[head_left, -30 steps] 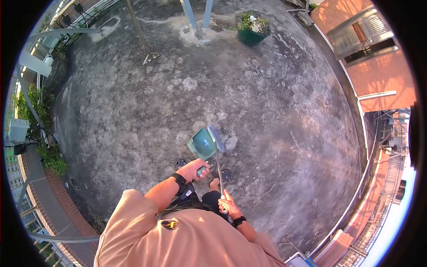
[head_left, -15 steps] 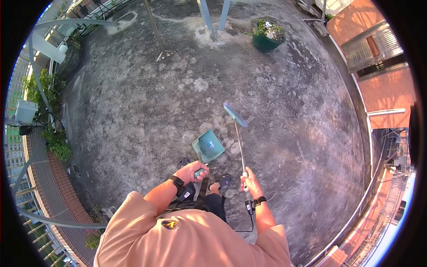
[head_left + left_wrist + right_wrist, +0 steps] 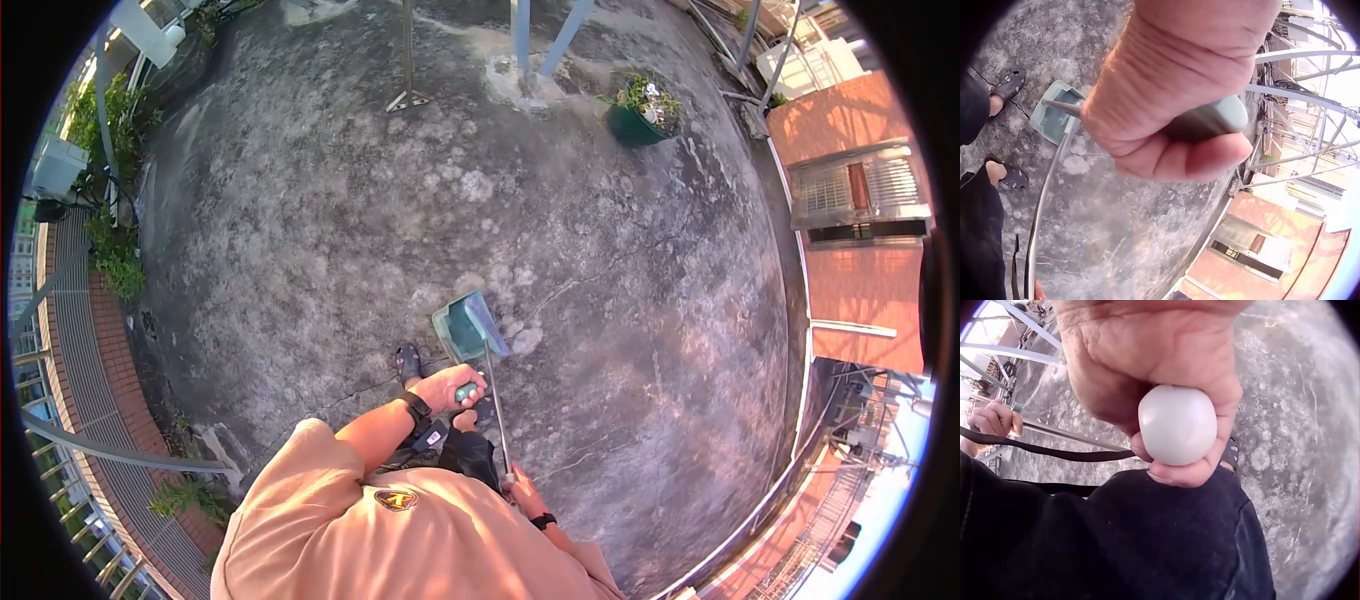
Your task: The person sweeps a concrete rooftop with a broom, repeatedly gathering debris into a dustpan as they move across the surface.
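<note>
My left hand (image 3: pixel 450 388) grips the green handle of a long-handled dustpan in front of my body. Its teal pan (image 3: pixel 453 322) is low over the concrete, just beyond my feet. In the left wrist view the fingers curl round the thick green grip (image 3: pixel 1225 115). My right hand (image 3: pixel 524 492) holds a broom near the top of its metal stick (image 3: pixel 498 410), close to my right hip. The broom's pale bluish head (image 3: pixel 487 324) overlaps the pan's right side. A rounded white handle end (image 3: pixel 1179 425) pokes out of the right fist in the right wrist view.
Stained, cracked concrete floor (image 3: pixel 350 220) spreads all around. My sandalled foot (image 3: pixel 407 362) is beside the pan. Ahead stand a green planter (image 3: pixel 637 122), blue-grey posts (image 3: pixel 521 40) and a thin pole (image 3: pixel 407 50). A brick-edged railing runs along the left, a low kerb along the right.
The broom swung out ahead and to the right of the dustpan, then came back over its right side. My right hand went forward and returned toward my hip. The left hand kept its hold.
</note>
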Action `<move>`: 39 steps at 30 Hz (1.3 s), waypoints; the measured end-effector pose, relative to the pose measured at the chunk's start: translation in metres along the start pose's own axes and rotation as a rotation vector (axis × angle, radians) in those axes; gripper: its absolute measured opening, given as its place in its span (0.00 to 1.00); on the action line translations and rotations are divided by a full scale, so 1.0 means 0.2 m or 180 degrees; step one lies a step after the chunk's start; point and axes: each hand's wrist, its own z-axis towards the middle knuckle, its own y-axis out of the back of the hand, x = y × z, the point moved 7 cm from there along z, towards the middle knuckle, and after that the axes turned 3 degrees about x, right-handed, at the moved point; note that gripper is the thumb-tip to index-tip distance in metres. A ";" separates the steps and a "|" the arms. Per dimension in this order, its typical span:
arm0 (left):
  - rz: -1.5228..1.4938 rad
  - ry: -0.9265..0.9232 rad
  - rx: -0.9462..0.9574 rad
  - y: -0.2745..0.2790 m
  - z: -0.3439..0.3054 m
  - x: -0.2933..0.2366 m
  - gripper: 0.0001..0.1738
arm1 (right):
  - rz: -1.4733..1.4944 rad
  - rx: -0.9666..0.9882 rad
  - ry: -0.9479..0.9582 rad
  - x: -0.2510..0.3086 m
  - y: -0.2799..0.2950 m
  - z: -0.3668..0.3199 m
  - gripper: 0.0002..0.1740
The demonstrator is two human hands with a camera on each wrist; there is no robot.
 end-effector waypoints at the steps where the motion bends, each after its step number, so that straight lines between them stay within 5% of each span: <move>1: 0.0090 -0.0136 0.0168 -0.01 -0.02 -0.01 0.05 | 0.0134 -0.0062 0.0016 0.03 -0.01 -0.05 0.40; 6: 0.0652 -0.0797 0.0950 0.02 -0.09 -0.06 0.03 | -0.0460 -0.0338 0.0088 0.32 -0.04 -0.20 0.36; 7: -0.0003 -0.0259 0.0669 0.06 -0.09 -0.05 0.05 | -0.0402 -0.0235 0.0148 0.33 -0.03 -0.17 0.36; 12: -0.0464 -0.0582 0.0514 0.12 -0.31 -0.16 0.07 | -0.0079 -0.0268 0.0230 0.60 0.10 0.06 0.39; 20: -0.1631 -0.0868 0.0555 0.21 -0.43 -0.26 0.11 | -0.0732 -0.0242 0.0845 1.66 0.25 0.66 0.39; 23: -0.1816 -0.1292 0.0537 0.17 -0.51 -0.30 0.11 | -0.1677 -0.0333 0.1253 1.92 0.26 0.94 0.35; 26: -0.1832 -0.1358 0.0420 0.22 -0.45 -0.32 0.11 | -0.2167 -0.0209 0.0975 1.85 0.19 1.05 0.34; 27: -0.1851 -0.1422 0.0356 0.24 -0.44 -0.33 0.11 | -0.2917 -0.0241 0.1014 1.75 0.20 1.12 0.33; 30: -0.1940 -0.1329 0.0327 0.24 -0.45 -0.34 0.11 | -0.2746 0.0398 0.0542 1.31 0.16 0.95 0.42; 33: -0.1876 -0.1372 0.0237 0.27 -0.46 -0.33 0.10 | -0.3069 0.0725 0.0259 0.96 0.23 0.70 0.32; 34: -0.1910 -0.1396 0.0310 0.30 -0.45 -0.34 0.10 | -0.3909 0.0600 0.0849 0.83 0.31 0.74 0.32; 36: -0.1888 -0.1311 0.0420 0.31 -0.45 -0.34 0.10 | -0.3289 0.0808 0.0561 1.00 0.26 0.36 0.36; 39: -0.1873 -0.1365 0.0300 0.33 -0.47 -0.36 0.10 | -0.2310 0.0478 0.0436 0.97 0.40 0.34 0.36</move>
